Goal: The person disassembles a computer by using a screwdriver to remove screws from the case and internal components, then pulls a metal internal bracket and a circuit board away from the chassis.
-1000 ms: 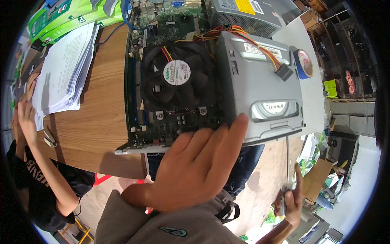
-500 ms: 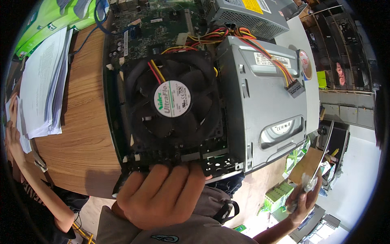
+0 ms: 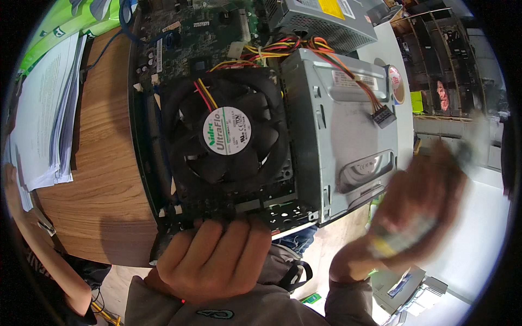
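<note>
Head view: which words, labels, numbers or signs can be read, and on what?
I won't copy the wording.
Round white label on black fan: large green and grey lettering, legible.
Yellow sticker on power supply: too small.
White label on silver casing: blurred.
Paper stack, top sheet: too small.
Green package: white mark, too small.

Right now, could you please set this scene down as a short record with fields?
Left hand: fingers curled over the near edge of the open computer case
Right hand: raised at the right, closed around a blurred object with a yellow patch
Black fan: left of the silver metal housing
Connector: on a multicoloured cable crossing the housing
Papers: stacked on the wooden table
Co-worker's arm: beside the table
</note>
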{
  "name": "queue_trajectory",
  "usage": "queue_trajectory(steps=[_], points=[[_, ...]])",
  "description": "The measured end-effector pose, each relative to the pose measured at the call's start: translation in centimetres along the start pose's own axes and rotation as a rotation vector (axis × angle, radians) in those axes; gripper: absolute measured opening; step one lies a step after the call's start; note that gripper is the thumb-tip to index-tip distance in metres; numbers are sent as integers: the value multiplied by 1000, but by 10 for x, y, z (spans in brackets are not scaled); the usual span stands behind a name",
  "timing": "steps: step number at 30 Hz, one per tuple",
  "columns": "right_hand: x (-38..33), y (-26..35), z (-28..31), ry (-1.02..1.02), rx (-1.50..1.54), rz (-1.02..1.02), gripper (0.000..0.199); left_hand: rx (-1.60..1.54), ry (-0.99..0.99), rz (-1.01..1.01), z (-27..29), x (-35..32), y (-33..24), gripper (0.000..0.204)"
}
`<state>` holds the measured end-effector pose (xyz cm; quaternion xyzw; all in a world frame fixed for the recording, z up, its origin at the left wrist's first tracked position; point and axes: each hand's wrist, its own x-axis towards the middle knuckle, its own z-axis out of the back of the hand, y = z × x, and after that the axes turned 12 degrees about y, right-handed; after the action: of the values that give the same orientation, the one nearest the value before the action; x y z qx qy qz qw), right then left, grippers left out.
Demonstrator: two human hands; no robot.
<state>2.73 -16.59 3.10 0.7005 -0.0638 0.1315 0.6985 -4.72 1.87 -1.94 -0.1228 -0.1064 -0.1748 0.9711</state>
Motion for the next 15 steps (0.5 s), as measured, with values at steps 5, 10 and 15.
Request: queue_trajectory(steps=[5,10,15], points=[[9,-25,-11,76,-91,1,64,-39,42,-14,4,0,2,11],[7,-15,-18,25,-352,-124,66,-29,93,-8,6,-1,0,11],[3,-19,-20,-18,-200,-97,68,-39,-14,-20,0,-2,1,11]])
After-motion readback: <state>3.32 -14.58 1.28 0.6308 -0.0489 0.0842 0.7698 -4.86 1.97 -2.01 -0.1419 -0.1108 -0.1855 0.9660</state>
